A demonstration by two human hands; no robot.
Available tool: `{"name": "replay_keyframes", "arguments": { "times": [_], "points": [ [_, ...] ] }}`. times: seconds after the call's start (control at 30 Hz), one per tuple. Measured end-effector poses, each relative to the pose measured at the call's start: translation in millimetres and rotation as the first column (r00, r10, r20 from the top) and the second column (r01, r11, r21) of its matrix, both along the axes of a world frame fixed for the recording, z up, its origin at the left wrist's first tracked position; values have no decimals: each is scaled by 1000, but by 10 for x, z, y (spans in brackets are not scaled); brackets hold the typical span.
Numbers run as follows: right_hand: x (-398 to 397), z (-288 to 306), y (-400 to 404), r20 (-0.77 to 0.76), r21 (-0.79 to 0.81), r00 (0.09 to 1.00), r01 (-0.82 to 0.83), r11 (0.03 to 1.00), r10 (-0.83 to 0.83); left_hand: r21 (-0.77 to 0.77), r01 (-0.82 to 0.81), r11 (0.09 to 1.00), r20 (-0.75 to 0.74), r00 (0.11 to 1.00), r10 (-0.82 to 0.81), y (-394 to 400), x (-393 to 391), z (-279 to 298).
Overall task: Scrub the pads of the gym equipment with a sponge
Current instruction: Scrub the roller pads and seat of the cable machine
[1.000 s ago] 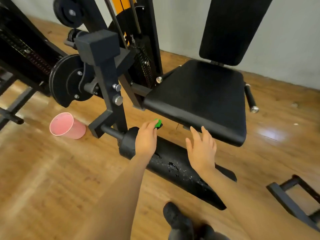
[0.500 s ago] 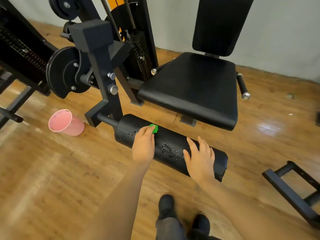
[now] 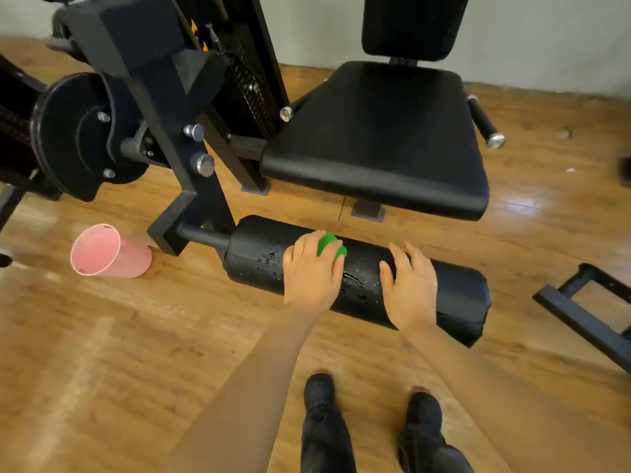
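While my left hand [image 3: 312,269] is curling round the small green sponge [image 3: 329,245] and pressing it onto the black cylindrical foam roller pad [image 3: 457,295], my right hand [image 3: 409,285] is lying flat with straight fingers on the same pad, just beside it, steadying the roll. I am standing over the pad, which is running low across my front, its long axis going from the black metal arm [image 3: 201,233] on my left down to its free end on my right. Water beads are sitting on the pad's top between my two hands and to the left of the sponge. I judge the coming stroke should be travelling along that axis: the dry-looking stretch is lying rightward, under and past my right hand, so that hand is nearer it and would be needing to shift. A pink plastic cup [image 3: 109,251] is resting on the wooden floor [image 3: 102,353] well to my left, and the black padded seat [image 3: 382,131] beyond is looking dry, not yet scrubbed.
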State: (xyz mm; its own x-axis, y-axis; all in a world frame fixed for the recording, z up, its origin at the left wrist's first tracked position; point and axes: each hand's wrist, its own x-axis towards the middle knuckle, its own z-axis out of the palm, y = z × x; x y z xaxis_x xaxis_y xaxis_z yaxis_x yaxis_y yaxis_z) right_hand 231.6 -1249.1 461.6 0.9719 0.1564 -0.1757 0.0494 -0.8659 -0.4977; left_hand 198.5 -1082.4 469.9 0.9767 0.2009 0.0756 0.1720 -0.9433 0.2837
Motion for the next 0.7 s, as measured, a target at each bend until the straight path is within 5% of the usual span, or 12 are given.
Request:
{"name": "replay_keyframes", "arguments": {
  "times": [0.17,0.43,0.7],
  "points": [
    [-69,-177,77,194,-34,979,72,997,-64,-163,89,983,6,996,-89,-14,75,-127],
    [-65,-303,116,313,-97,947,101,990,-66,-36,424,905,113,902,-418,297,238,-263],
    [-76,-357,133,369,-77,926,118,990,-82,-17,231,973,157,961,-226,1311,172,-270]
  ]
}}
